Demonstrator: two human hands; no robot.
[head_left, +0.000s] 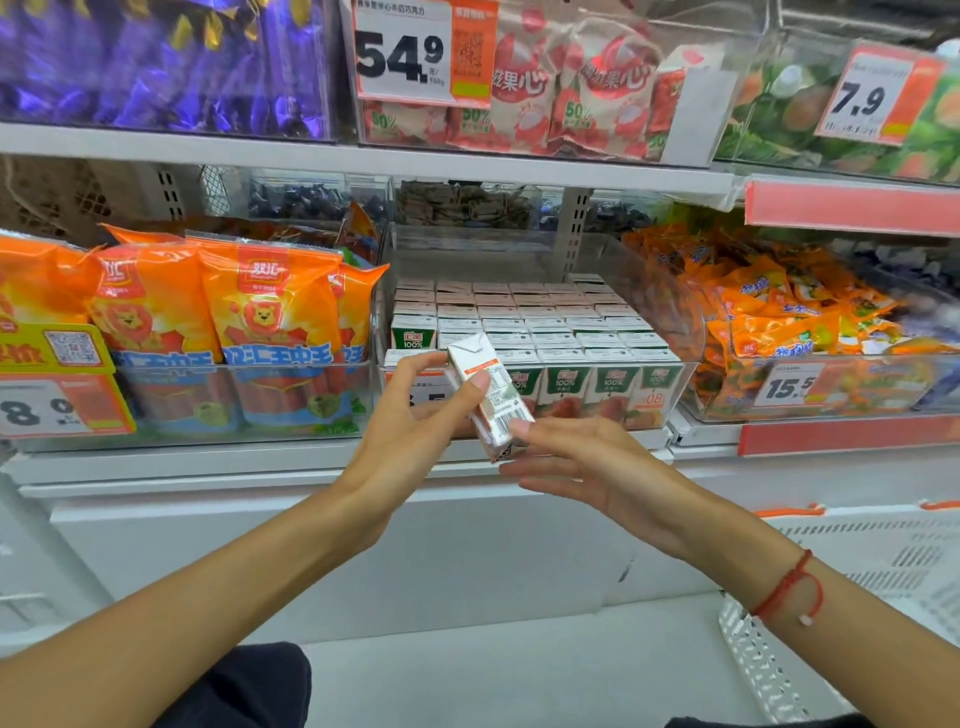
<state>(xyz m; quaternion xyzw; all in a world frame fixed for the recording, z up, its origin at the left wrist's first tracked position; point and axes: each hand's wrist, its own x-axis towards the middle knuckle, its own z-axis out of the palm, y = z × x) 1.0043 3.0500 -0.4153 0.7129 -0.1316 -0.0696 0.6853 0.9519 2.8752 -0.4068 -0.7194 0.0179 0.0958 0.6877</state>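
Juice carton (501, 402) tilted, gripped by left hand (410, 431); right hand (587, 457) flat, fingertips touching its base.

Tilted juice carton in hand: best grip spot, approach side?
Likely grip the juice carton across its broad flat faces at mid-height, coming from the left, as the left hand does. It is tall, narrow, leaning top-left, and the right hand touches its lower end.

I read 54.9 on top tag (402, 52), 7.9 on right tag (860, 98), 15.5 on bin tag (789, 387). Cartons (565, 383) say 100%, candy packs (576, 111) 50%, sausage bags (270, 312) 双汇. Barcode on my held carton (511, 418), digits unreadable.
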